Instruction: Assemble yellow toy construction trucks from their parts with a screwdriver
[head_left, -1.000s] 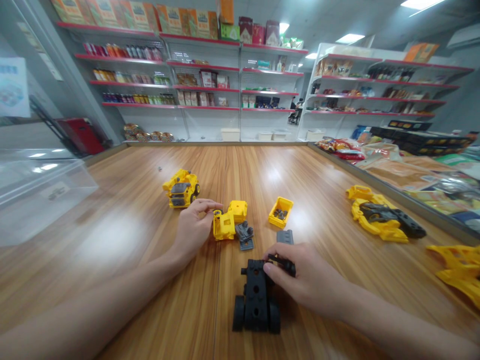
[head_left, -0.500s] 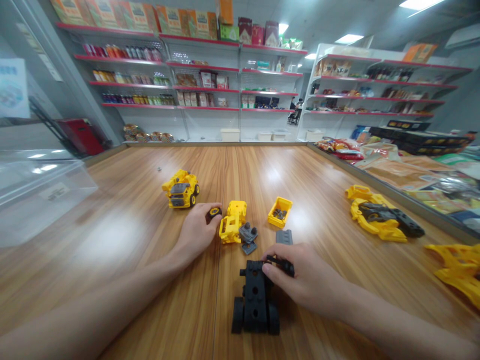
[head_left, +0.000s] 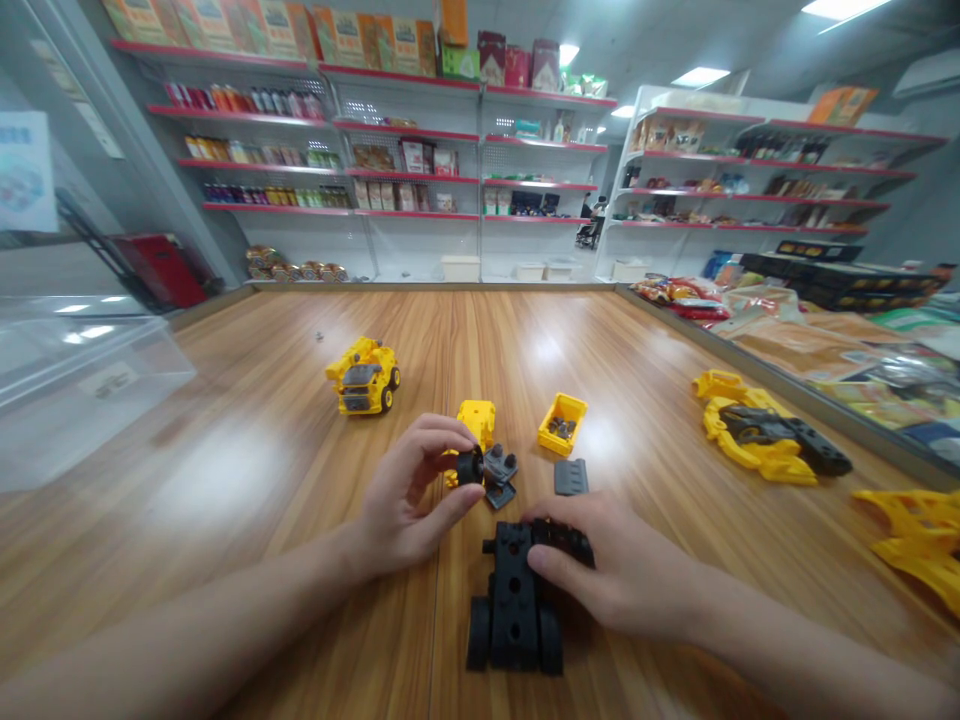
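Observation:
Between thumb and fingertips, my left hand [head_left: 412, 490] pinches a small black toy wheel [head_left: 470, 466], lifted above the tabletop. My right hand [head_left: 600, 550] is closed at the front right of a black toy vehicle chassis [head_left: 515, 600], its thumb on the chassis edge. Two wheels sit at the chassis's near end, and a bare peg sticks out at its front left. Dark parts under my right fingers are partly hidden. Behind the held wheel lie a yellow toy cab [head_left: 478, 422], partly covered by my left hand, and a grey piece [head_left: 500, 475]. A grey ridged plate [head_left: 571, 476] lies beyond my right hand.
A yellow toy truck [head_left: 365, 377] stands at the left, and a yellow bin [head_left: 562, 424] holds small screws. Yellow and black toy parts [head_left: 765, 430] lie at the right. A clear plastic box [head_left: 82, 390] is at the left edge. Stocked shelves [head_left: 412, 180] stand behind.
My left hand has lifted the wheel from beside the yellow cab and brought it right and nearer, turning it on edge. My right hand stays at the chassis, its fingers slightly shifted.

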